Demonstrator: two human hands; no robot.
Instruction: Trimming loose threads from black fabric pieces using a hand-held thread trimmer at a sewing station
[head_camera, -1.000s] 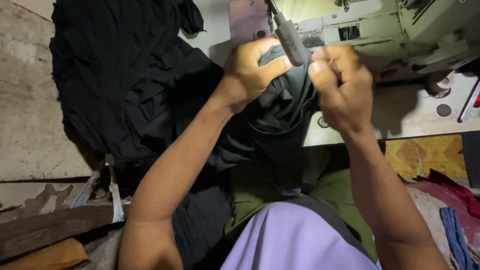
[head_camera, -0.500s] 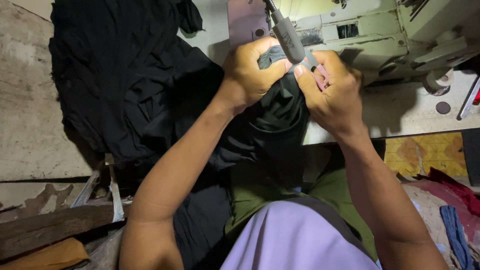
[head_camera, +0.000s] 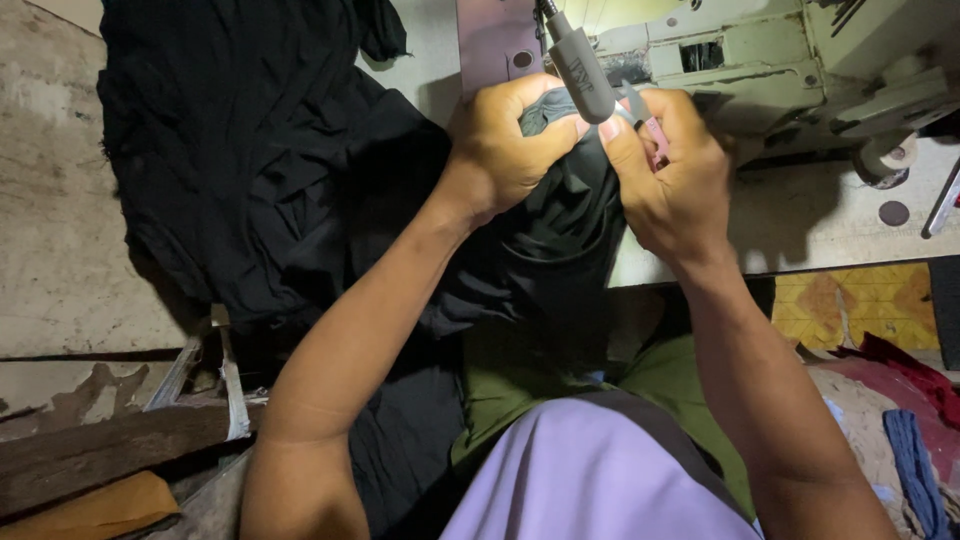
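Sewing machine (head_camera: 800, 60) behind hands; grey lamp neck (head_camera: 585, 70) crossing black fabric (head_camera: 270, 180).

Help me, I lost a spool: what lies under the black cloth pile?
The black cloth pile covers the worn table there; anything beneath is hidden. Both hands grip fabric.

Single head-worn view, looking steeply down, close over sewing table (head_camera: 820, 235), perhaps tilted slightly

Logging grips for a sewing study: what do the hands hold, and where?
Both the left hand and right hand pinch the black fabric at its bunched top edge.
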